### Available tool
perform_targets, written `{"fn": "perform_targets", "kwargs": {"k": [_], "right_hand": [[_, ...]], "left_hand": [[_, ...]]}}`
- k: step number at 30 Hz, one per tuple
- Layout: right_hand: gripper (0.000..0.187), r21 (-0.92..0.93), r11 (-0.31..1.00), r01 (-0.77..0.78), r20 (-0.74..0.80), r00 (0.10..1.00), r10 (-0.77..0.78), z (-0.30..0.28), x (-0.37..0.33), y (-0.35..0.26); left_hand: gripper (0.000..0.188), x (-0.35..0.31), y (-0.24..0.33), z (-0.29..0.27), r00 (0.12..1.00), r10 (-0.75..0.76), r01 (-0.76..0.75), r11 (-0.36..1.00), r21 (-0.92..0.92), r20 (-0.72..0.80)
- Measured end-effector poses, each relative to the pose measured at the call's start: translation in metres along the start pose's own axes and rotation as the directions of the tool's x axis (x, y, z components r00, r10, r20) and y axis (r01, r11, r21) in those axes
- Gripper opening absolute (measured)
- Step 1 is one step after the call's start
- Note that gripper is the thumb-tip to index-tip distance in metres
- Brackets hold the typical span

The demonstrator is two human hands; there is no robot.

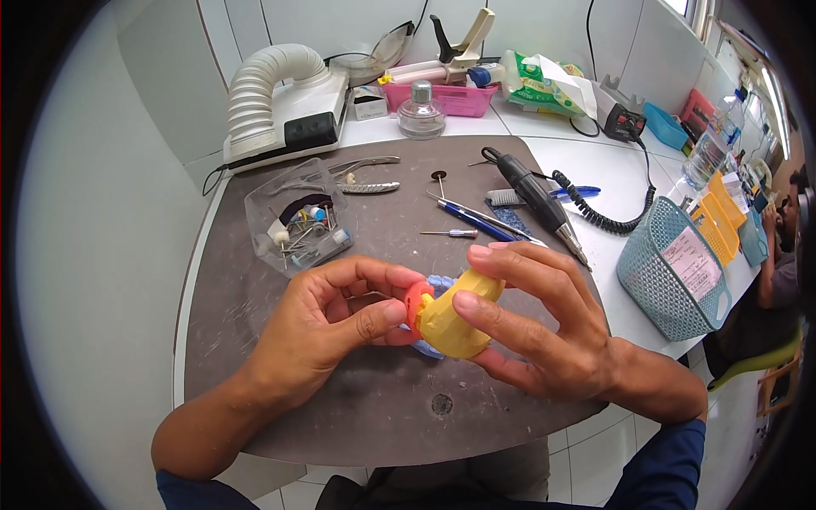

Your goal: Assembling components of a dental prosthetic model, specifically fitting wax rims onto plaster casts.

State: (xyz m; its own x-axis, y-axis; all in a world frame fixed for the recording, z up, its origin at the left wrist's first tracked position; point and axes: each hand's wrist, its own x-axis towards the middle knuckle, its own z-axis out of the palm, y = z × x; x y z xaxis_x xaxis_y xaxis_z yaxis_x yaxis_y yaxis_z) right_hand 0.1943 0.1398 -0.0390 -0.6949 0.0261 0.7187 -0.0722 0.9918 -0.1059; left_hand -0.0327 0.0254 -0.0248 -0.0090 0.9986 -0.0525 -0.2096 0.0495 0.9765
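Note:
A yellow dental cast (455,327) is tilted up over the middle of the work mat, gripped by my right hand (557,336) with fingers on top and thumb on its near face. Between the thumb and fingertips of my left hand (310,331) is a thin orange-red curved piece (414,308). It meets the cast's left edge; whether it is attached there I cannot tell. Behind and under both, a light blue toothed piece (440,283) shows in part, and what supports it is hidden.
Beyond my hands lie a clear box of burs (255,212), pliers (372,188), a small screwdriver (459,233) and a rotary handpiece (531,194) with coiled cord. A glass spirit lamp (421,117) stands behind. At right are a blue-grey basket (659,276) and a seated person (778,263).

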Motion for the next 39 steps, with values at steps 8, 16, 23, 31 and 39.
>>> {"fn": "perform_targets", "kwargs": {"k": [8, 16, 23, 31, 39], "right_hand": [[0.062, -0.046, 0.998, 0.044, -0.015, 0.999, -0.045, 0.0, -0.001, -0.003], [0.056, -0.079, 0.995, 0.064, -0.057, 0.996, -0.068, 0.001, -0.001, -0.004], [0.055, -0.062, 0.997, 0.048, -0.045, 0.998, -0.05, 0.0, -0.001, -0.006], [0.054, -0.155, 0.979, 0.135, -0.083, 0.985, -0.149, 0.001, 0.0, 0.0], [0.057, -0.275, 0.921, 0.275, -0.088, 0.947, -0.309, 0.005, -0.001, 0.003]], "left_hand": [[0.029, -0.001, -0.004, -0.003, 0.996, 0.08, -0.08, 0.997, 0.002, 0.046], [0.027, -0.001, -0.001, -0.003, 0.991, 0.099, -0.101, 0.995, 0.014, 0.09], [0.023, -0.002, -0.001, -0.002, 0.988, 0.112, -0.113, 0.994, 0.0, 0.109], [0.02, -0.002, -0.001, -0.002, 0.976, 0.161, -0.167, 0.986, 0.025, 0.15], [0.017, -0.006, 0.003, 0.002, 0.975, 0.16, -0.163, 0.986, 0.011, 0.153]]}}
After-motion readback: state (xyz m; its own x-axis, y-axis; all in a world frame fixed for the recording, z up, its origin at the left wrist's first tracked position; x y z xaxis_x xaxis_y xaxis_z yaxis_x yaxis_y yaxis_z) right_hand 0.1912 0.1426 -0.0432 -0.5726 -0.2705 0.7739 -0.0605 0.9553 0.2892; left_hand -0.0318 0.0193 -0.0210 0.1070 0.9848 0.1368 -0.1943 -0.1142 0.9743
